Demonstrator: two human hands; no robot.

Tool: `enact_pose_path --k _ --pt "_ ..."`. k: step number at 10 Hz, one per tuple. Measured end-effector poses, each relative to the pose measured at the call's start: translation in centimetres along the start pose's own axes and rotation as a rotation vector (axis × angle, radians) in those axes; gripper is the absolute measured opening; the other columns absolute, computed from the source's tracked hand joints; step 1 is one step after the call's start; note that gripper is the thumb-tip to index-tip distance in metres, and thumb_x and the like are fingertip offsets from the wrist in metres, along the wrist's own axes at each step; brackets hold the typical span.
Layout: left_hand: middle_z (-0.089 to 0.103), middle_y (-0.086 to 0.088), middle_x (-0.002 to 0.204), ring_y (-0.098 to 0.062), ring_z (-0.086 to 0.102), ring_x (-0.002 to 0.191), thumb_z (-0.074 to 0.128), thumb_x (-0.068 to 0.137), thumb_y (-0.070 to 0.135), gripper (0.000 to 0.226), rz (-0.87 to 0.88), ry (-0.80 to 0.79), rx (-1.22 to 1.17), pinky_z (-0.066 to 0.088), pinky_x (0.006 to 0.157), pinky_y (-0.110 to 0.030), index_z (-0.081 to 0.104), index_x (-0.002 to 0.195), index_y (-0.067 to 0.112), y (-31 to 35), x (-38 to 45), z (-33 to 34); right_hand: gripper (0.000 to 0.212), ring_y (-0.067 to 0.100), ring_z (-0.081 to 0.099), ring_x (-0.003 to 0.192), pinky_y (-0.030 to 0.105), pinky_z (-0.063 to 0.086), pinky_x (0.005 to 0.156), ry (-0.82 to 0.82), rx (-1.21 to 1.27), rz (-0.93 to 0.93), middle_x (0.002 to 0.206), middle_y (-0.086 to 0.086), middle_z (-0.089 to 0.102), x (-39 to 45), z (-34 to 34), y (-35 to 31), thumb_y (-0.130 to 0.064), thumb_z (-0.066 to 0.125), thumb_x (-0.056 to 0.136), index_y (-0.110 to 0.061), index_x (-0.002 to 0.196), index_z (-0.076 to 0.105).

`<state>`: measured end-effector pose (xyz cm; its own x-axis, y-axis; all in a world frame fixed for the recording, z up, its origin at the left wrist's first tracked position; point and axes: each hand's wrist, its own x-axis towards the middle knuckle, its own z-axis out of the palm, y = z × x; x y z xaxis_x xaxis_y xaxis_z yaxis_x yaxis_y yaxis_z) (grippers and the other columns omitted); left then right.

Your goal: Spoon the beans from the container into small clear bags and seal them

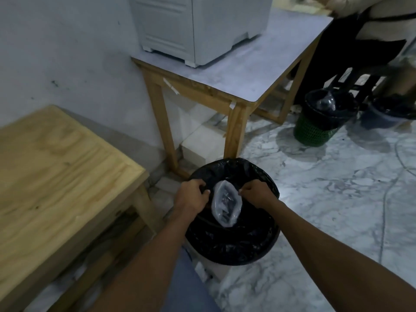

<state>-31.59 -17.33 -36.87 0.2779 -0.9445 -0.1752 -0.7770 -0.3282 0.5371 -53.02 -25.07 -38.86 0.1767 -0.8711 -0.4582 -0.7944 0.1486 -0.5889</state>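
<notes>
Marble floor point(315, 199), perhaps damp.

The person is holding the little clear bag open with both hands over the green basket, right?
Not quite. The head view shows both the left hand and right hand holding the little clear bag over the black-lined bin. The green basket stands farther away.

A plain back-room workspace is seen: marble floor point(315, 199), bare wooden tables point(56, 165), lined bins point(234, 244), white appliance point(202, 25).
</notes>
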Motion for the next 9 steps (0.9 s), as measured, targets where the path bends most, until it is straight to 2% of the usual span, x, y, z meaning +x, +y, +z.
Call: enact_pose_path --k 1,2,3,4,5,6,7,8,9 --pt "0.074 -0.009 0.103 -0.029 0.068 0.100 0.068 0.095 0.035 0.028 0.006 0.043 -0.038 0.059 0.086 -0.041 0.073 0.119 0.020 -0.4 -0.6 -1.4 0.035 0.022 0.055 0.066 0.029 0.046 0.056 0.020 -0.033 -0.025 0.074 0.019 0.059 -0.6 -0.7 -1.1 -0.019 0.064 0.095 0.015 0.100 0.067" --pt "0.074 -0.009 0.100 -0.029 0.069 0.096 0.068 0.095 0.033 0.023 0.001 0.117 -0.053 0.060 0.084 -0.041 0.074 0.113 0.020 -0.7 -1.6 -2.9 0.031 0.026 0.061 0.064 0.031 0.054 0.050 0.039 -0.057 -0.061 0.077 0.022 0.065 -1.7 -1.3 -2.8 -0.018 0.062 0.097 0.012 0.095 0.070" --pt "0.074 -0.007 0.096 -0.028 0.069 0.093 0.067 0.095 0.028 0.018 0.009 0.172 -0.097 0.060 0.082 -0.039 0.074 0.106 0.016 -1.0 -2.7 -4.9 0.027 0.020 0.061 0.064 0.022 0.049 0.049 0.042 -0.041 -0.107 0.083 0.020 0.070 -3.2 -1.9 -5.5 -0.019 0.064 0.098 0.005 0.093 0.075" --pt "0.076 -0.005 0.101 -0.024 0.071 0.094 0.065 0.093 0.026 0.024 0.055 0.313 -0.167 0.059 0.083 -0.035 0.075 0.112 0.015 -1.0 -4.2 -7.8 0.023 0.023 0.064 0.073 0.025 0.048 0.055 0.039 0.001 -0.183 0.088 0.019 0.073 -4.7 -2.1 -9.4 -0.014 0.062 0.098 0.004 0.091 0.074" --pt "0.077 -0.003 0.100 -0.019 0.071 0.091 0.064 0.093 0.024 0.028 0.145 0.422 -0.229 0.057 0.080 -0.031 0.074 0.117 0.014 -0.3 -6.6 -11.9 0.024 0.023 0.066 0.076 0.031 0.051 0.059 0.054 -0.002 -0.316 0.088 0.013 0.075 -6.6 -1.4 -15.3 -0.011 0.057 0.098 -0.015 0.080 0.072" --pt "0.078 -0.002 0.089 -0.019 0.071 0.078 0.069 0.089 0.020 0.021 0.150 0.624 -0.331 0.055 0.074 -0.029 0.078 0.108 0.014 -0.5 -9.7 -17.3 0.027 0.021 0.069 0.080 0.036 0.056 0.070 0.081 -0.023 -0.517 0.081 0.001 0.074 -9.8 0.2 -22.8 -0.016 0.059 0.097 -0.021 0.073 0.071" --pt "0.077 -0.001 0.086 -0.017 0.070 0.070 0.070 0.091 0.021 0.020 0.104 0.792 -0.344 0.057 0.072 -0.032 0.077 0.109 0.015 -3.3 -13.4 -22.5 0.024 0.015 0.066 0.072 0.025 0.049 0.063 0.079 -0.004 -0.732 0.075 -0.006 0.070 -14.2 2.5 -29.3 -0.020 0.061 0.099 -0.020 0.077 0.072" --pt "0.076 0.000 0.086 -0.017 0.070 0.069 0.069 0.092 0.022 0.020 -0.019 0.927 -0.316 0.058 0.073 -0.036 0.075 0.111 0.017 -8.0 -18.1 -27.0 0.019 0.018 0.070 0.073 0.028 0.050 0.062 -0.003 0.029 -0.866 0.081 -0.002 0.074 -17.9 5.7 -34.2 -0.023 0.061 0.101 -0.018 0.088 0.074" --pt "0.074 0.003 0.085 -0.011 0.070 0.070 0.070 0.093 0.021 0.019 -0.146 1.064 -0.328 0.059 0.073 -0.035 0.075 0.110 0.017 -13.2 -23.9 -28.9 0.018 0.015 0.070 0.068 0.021 0.049 0.054 -0.074 0.017 -0.941 0.081 -0.003 0.074 -20.8 8.8 -35.9 -0.023 0.061 0.102 -0.016 0.092 0.074"
